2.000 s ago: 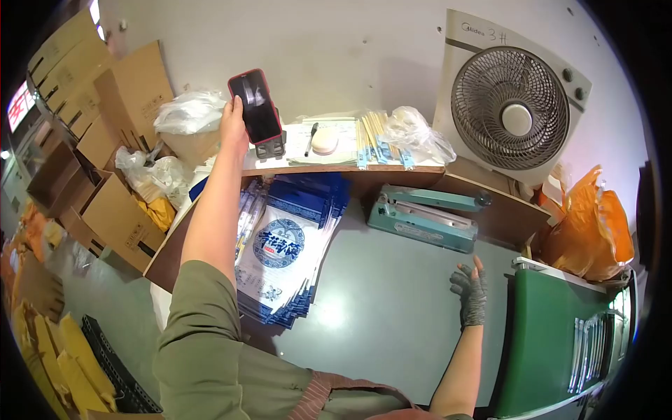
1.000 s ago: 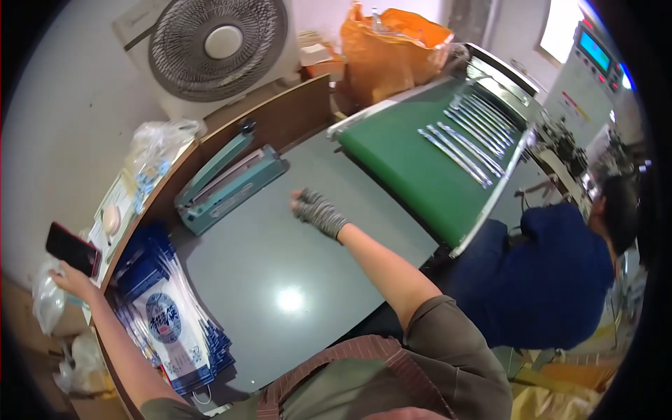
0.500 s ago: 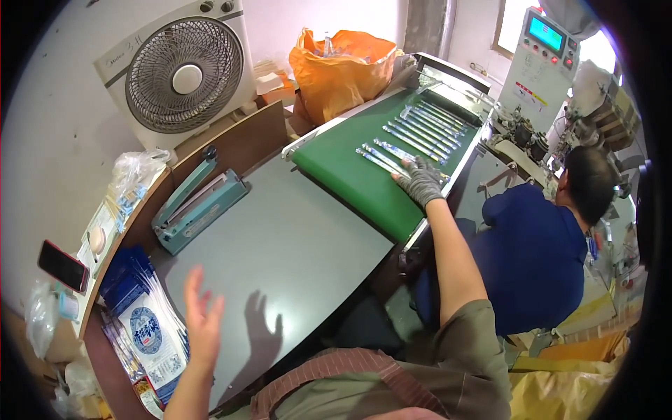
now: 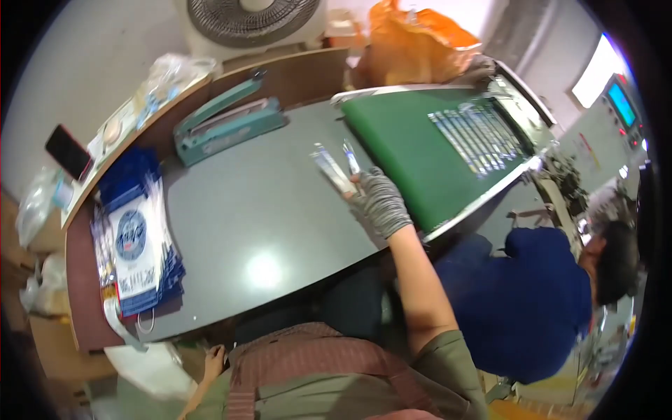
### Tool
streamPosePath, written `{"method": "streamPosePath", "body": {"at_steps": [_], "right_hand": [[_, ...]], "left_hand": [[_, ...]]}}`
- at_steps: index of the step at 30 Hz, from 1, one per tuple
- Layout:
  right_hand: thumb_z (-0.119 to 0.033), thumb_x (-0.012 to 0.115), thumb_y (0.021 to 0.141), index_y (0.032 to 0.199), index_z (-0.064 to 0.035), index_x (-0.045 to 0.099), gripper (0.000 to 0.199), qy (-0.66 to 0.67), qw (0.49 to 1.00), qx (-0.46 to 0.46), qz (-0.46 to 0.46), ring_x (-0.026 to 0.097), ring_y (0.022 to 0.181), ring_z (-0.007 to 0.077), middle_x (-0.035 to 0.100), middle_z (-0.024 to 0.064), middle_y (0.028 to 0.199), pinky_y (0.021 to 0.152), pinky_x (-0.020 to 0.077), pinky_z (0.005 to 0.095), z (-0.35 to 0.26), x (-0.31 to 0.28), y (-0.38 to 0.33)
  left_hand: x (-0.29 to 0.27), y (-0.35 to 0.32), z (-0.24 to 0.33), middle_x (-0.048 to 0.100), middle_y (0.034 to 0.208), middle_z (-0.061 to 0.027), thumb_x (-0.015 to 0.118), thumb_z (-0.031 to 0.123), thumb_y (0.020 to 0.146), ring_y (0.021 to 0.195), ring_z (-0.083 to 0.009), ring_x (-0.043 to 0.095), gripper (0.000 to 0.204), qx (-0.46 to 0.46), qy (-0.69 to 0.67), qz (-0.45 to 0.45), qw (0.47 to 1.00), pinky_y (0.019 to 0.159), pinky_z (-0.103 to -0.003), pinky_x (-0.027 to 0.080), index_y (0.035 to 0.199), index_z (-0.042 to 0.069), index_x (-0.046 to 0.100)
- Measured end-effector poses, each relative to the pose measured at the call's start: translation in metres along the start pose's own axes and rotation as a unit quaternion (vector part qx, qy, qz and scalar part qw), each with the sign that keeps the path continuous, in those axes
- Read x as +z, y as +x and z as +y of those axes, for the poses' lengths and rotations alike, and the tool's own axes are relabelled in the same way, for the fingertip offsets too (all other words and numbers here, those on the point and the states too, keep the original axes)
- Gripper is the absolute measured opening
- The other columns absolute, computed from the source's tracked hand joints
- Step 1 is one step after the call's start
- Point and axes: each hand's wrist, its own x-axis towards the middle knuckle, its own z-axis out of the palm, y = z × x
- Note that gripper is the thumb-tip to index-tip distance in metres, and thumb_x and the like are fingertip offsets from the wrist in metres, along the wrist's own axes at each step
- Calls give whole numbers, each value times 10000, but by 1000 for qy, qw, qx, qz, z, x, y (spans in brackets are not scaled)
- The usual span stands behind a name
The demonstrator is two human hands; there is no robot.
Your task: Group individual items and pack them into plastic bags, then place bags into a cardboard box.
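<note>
My right hand (image 4: 378,203), in a grey knit glove, holds a few slim clear-wrapped packs (image 4: 336,166) above the grey table (image 4: 266,210), just left of the green conveyor belt (image 4: 420,157). More such packs (image 4: 476,133) lie in a row on the belt's far end. My left hand (image 4: 212,362) hangs low by my body, below the table's front edge and next to a white plastic bag (image 4: 150,367); its fingers are too small to read. A stack of blue-and-white printed bags (image 4: 133,245) lies at the table's left end.
A teal heat sealer (image 4: 227,122) lies at the table's back by a wooden ledge holding a dark phone (image 4: 68,150). A box fan (image 4: 245,17) and an orange bag (image 4: 413,42) stand behind. A person in a blue top (image 4: 539,301) sits at my right.
My right hand came back from the belt to the table edge with packs in it. My left hand dropped from above the table to below its front edge.
</note>
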Motion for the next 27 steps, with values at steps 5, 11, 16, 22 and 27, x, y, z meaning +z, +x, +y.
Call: {"method": "streamPosePath", "body": {"at_steps": [5, 11, 16, 22, 27], "right_hand": [[-114, 679, 798, 1013, -61, 629, 227, 97, 995, 9, -21, 610, 909, 332, 585, 152, 1040, 823, 487, 396, 1, 73, 5], [-115, 689, 780, 1162, -74, 605, 394, 105, 991, -34, -79, 579, 1035, 343, 560, 170, 1167, 915, 463, 411, -14, 75, 19], [-168, 717, 744, 1086, -58, 638, 368, 9, 973, -191, -132, 550, 1077, 348, 584, 156, 1131, 971, 419, 438, -63, 101, 36], [-157, 624, 868, 1222, -57, 544, 376, 101, 963, -163, -189, 609, 959, 341, 615, 176, 1063, 835, 493, 395, -98, 113, 7], [-156, 611, 875, 1206, -80, 560, 342, 190, 947, -143, -217, 637, 867, 315, 645, 188, 926, 786, 499, 394, -119, 121, 5]], "left_hand": [[48, 26, -109, 654, 873, -133, 583, 277, 921, 771, -220, 629, 324, -30, 51, 23, 998, 700, -342, 501, 1133, 34, 616], [88, -29, -141, 656, 885, -151, 580, 283, 917, 771, -252, 634, 325, -71, 135, 1, 988, 691, -366, 505, 1132, 41, 616], [100, -57, -175, 658, 894, -166, 576, 287, 915, 770, -278, 639, 326, -35, 204, -42, 977, 683, -387, 508, 1131, 47, 616], [141, -37, -205, 660, 906, -184, 572, 293, 912, 769, -311, 645, 327, 88, 276, -51, 956, 674, -411, 512, 1130, 54, 616], [121, -36, -267, 661, 915, -198, 569, 298, 909, 769, -337, 650, 328, 165, 383, -22, 909, 666, -432, 515, 1130, 59, 617]]}}
